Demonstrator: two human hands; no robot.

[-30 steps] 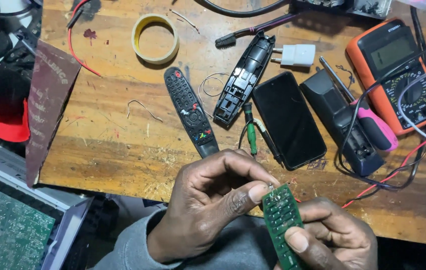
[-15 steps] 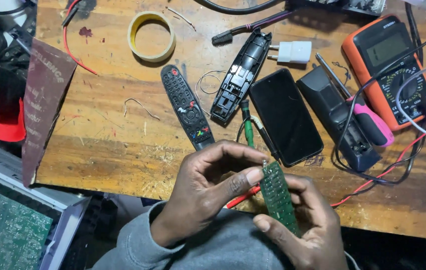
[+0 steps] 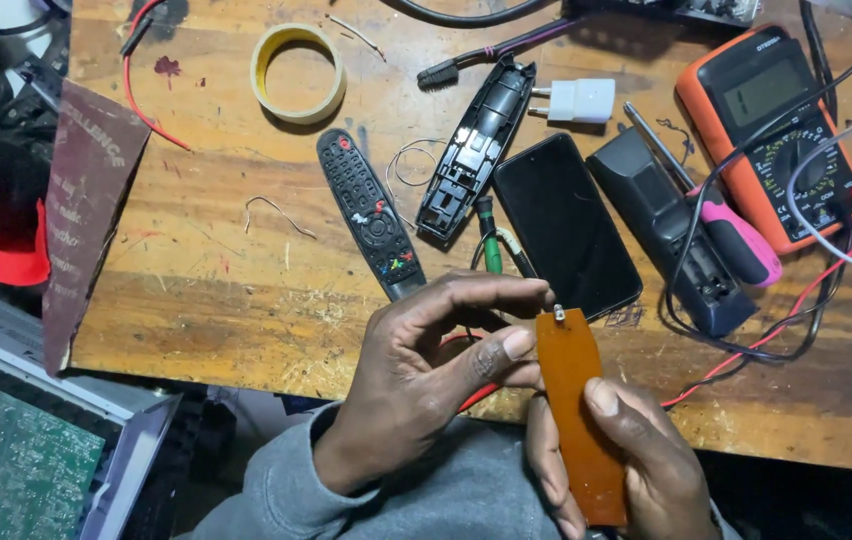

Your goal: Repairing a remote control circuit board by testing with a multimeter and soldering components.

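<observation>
Your right hand (image 3: 636, 460) holds a narrow circuit board (image 3: 578, 410) with its orange-brown side turned up; the fingers wrap it from below and the thumb presses on its face. Your left hand (image 3: 426, 370) pinches the upper edge of the board, its fingers (image 3: 516, 345) closed narrow on the left side near the small metal part at the top. Just beyond your fingers, on the wooden worktop (image 3: 206, 290), lie a black remote (image 3: 370, 212) and a dark phone (image 3: 566, 225). An open remote shell (image 3: 476, 150) lies farther from them, and an orange multimeter (image 3: 776, 120) is well apart at the right.
</observation>
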